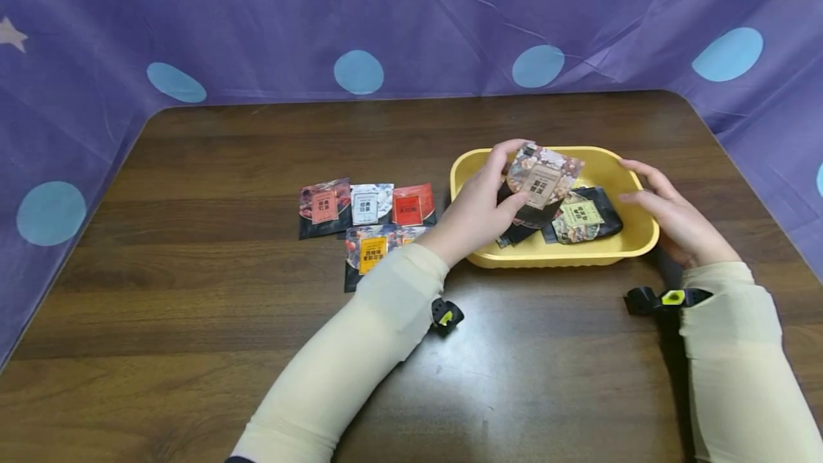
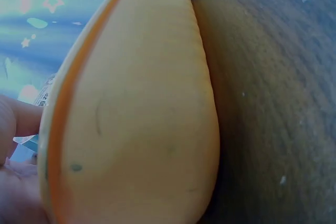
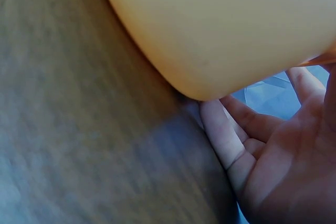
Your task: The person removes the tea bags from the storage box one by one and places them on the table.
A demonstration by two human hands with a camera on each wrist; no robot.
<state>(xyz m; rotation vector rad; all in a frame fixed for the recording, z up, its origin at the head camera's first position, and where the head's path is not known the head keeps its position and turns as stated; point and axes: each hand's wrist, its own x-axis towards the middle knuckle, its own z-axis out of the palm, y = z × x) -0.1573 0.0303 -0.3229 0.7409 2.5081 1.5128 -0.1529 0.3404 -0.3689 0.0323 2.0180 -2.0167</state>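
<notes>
Tea sachet point(image 1: 546, 176) pinched in my L hand point(image 1: 479, 211), R hand point(image 1: 680, 218) gripping yellow plastic tub point(image 1: 546, 259); prob. best w/ edge-only pinch, tub kept steady.

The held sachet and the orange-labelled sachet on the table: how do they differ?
Label: the held sachet carries a pale pinkish-beige label, the orange-labelled sachet a bright orange one.
Place: the held sachet is in the left hand, over the yellow basket; the orange-labelled sachet lies on the table, partly hidden by the left sleeve.
Both share a patterned front with a printed rectangular label.
</notes>
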